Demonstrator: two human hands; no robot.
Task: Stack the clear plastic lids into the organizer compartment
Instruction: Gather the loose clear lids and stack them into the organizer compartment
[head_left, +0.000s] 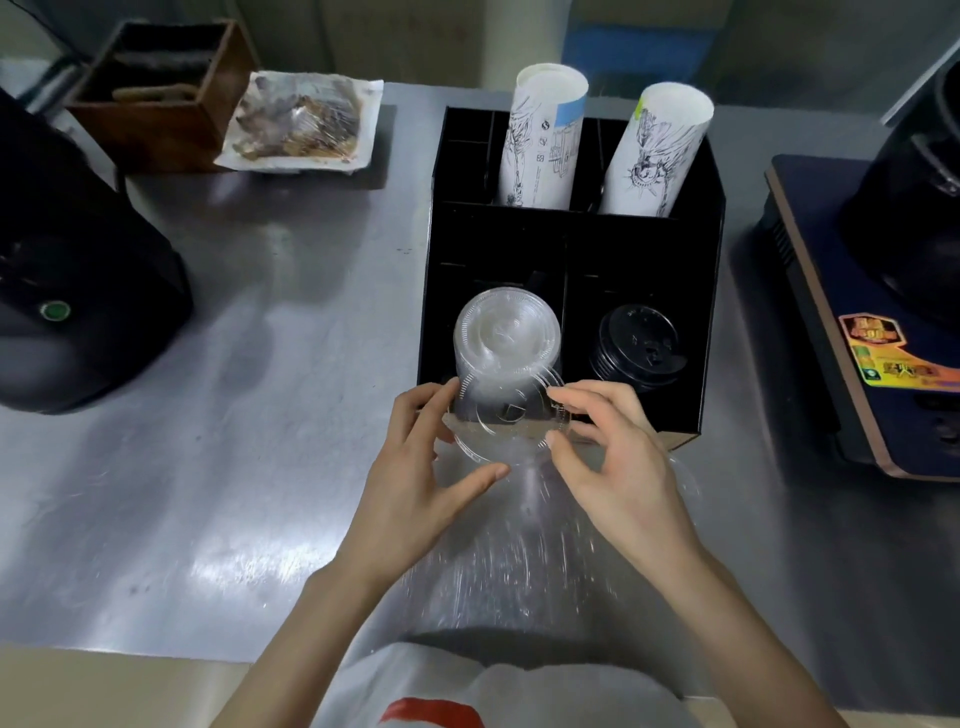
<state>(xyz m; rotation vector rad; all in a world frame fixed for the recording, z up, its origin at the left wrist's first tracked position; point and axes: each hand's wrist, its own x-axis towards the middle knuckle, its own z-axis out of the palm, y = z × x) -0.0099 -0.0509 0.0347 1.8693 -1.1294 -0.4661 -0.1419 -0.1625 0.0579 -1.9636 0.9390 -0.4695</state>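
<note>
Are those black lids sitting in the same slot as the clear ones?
No, the black lids fill the right front slot of the organizer, while the clear lids stack in the left one.

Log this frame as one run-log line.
phase: placing | hands: left hand, right hand holding clear lid | target: organizer, over clear stack

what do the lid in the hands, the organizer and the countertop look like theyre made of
Lid: thin clear plastic, glossy; the organizer's edge shows through it.
Organizer: black rigid sheet, probably acrylic or coated board; flat panels, and a brown core shows at its bottom front corner.
Countertop: stainless steel by its look, brushed grey, with smeared reflections and fine scratches.
</note>
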